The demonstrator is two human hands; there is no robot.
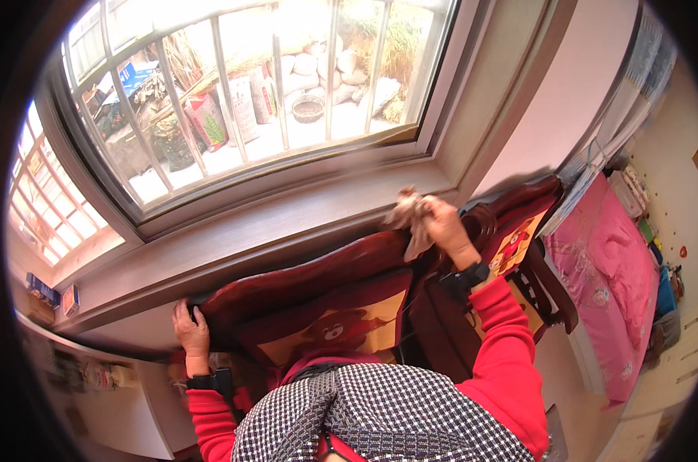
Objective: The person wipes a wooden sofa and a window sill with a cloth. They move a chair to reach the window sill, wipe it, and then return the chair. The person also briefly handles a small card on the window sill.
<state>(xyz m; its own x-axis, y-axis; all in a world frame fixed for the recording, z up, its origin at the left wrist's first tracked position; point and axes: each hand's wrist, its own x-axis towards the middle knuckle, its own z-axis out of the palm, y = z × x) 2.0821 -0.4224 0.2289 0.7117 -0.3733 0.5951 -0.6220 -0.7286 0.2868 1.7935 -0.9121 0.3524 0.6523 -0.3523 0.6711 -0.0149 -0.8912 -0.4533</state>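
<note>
My right hand grips a crumpled beige-brown cloth by the right part of the windowsill. A loose end of the cloth hangs down past the right end of a dark red wooden seat back. At the left end of that seat back rests my left hand, its fingers on the wooden edge and no cloth in it. Below the top rail, a maroon and yellow cover with a cartoon bear drapes the seat back.
A sliding window with metal bars rises behind the sill; sacks lie outside. Two small boxes stand at the sill's left end. On the right are another carved wooden chair, a curtain and a bed with a pink cover.
</note>
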